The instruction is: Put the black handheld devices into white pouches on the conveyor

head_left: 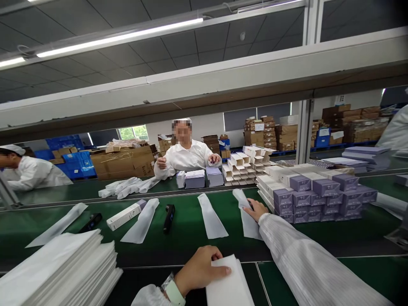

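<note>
My left hand (207,268) is closed on a stack of white sheets (230,282) at the belt's near edge, its thumb lying on top. My right hand (257,210) reaches across the green belt over a thin white sleeve (247,221). A small dark object shows between its fingers; most of it is hidden, but it resembles the black handheld device (169,217) on the belt. More white sleeves (213,216) lie apart to the left. Further left are a white and purple box (126,215) and another black device (91,222).
Stacked purple and white boxes (310,199) stand just beyond my right hand. A tall pile of white sheets (57,267) fills the near left. Across the belt sits a co-worker (188,157), beside open white cartons (245,165) and loose white sleeves (127,187).
</note>
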Tool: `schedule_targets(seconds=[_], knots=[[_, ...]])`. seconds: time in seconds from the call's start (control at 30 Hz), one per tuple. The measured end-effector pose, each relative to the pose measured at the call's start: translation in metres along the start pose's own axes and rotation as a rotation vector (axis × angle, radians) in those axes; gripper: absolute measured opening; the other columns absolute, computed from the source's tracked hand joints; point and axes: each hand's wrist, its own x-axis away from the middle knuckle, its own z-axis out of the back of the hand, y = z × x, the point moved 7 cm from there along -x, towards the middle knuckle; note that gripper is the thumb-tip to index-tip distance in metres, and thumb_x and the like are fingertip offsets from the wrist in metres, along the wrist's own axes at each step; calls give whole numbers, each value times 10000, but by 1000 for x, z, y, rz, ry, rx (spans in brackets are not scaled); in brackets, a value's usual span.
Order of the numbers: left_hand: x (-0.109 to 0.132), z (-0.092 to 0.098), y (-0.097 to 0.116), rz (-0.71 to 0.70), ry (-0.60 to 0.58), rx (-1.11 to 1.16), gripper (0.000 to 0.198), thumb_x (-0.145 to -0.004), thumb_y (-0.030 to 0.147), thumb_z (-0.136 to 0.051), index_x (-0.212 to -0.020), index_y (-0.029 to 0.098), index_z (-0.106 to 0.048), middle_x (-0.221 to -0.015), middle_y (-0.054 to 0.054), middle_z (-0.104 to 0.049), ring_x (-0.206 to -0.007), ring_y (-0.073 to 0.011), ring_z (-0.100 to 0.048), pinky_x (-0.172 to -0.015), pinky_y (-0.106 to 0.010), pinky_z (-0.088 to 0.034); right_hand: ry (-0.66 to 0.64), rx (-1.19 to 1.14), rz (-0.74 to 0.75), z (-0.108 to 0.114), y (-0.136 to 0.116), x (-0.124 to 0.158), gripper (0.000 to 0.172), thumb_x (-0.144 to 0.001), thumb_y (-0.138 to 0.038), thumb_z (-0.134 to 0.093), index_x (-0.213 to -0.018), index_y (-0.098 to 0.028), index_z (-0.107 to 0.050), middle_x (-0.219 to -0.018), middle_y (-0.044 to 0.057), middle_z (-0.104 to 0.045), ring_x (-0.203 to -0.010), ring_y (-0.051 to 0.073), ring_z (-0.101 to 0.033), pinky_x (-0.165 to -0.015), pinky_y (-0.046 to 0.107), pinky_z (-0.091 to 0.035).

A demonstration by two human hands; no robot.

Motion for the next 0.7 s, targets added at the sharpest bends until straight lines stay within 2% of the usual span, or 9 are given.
schedule_targets(seconds=[0.07,0.1,0.23,0.33,0.5,0.7], knots=[[1,-1,-2,45,-77,-16,453,-543,503,-603,-874,199,-550,-930,-40,-505,-881,-222,-440,-686,-273,-367,30,118,27,-1,6,0,500,-645,-330,-565,-1111,-210,-430,-1178,108,-408,-1144,317,-273,-904,495,-202],[2,0,-3,58,-98,-13,477,-521,502,-619,-880,197,-545,-938,-42,-497,-879,-226,-440,-678,-271,-368,47,186,56,-1,5,0,499,-666,-345,-541,-1134,-230,-409,-1203,96,-383,-1150,304,-265,-901,486,-209],[3,5,-6,59,-110,3,450,-518,488,-622,-839,179,-556,-892,-49,-494,-795,-208,-462,-605,-246,-352,196,445,245,8,-20,9,436,-778,-374,-364,-1187,-222,-343,-1166,106,-409,-1066,275,-371,-795,422,-340],[2,6,-10,56,-90,-9,421,-503,459,-636,-792,163,-559,-830,-42,-489,-719,-184,-455,-540,-222,-320,268,434,367,12,-44,22,391,-801,-331,-323,-1166,-195,-362,-1105,104,-453,-998,251,-420,-763,378,-365],[-3,8,-9,21,-16,22,355,-474,395,-664,-703,148,-553,-737,-8,-463,-649,-144,-417,-500,-200,-283,142,402,557,-15,-80,50,337,-794,-285,-351,-1108,-179,-415,-1051,86,-484,-992,222,-417,-811,355,-340],[-3,15,-2,-45,95,88,258,-563,382,-593,-546,136,-516,-572,30,-390,-558,-112,-373,-462,-200,-225,-15,421,728,-48,-109,96,267,-809,-270,-348,-1048,-225,-459,-1036,74,-477,-984,209,-418,-794,346,-341]])
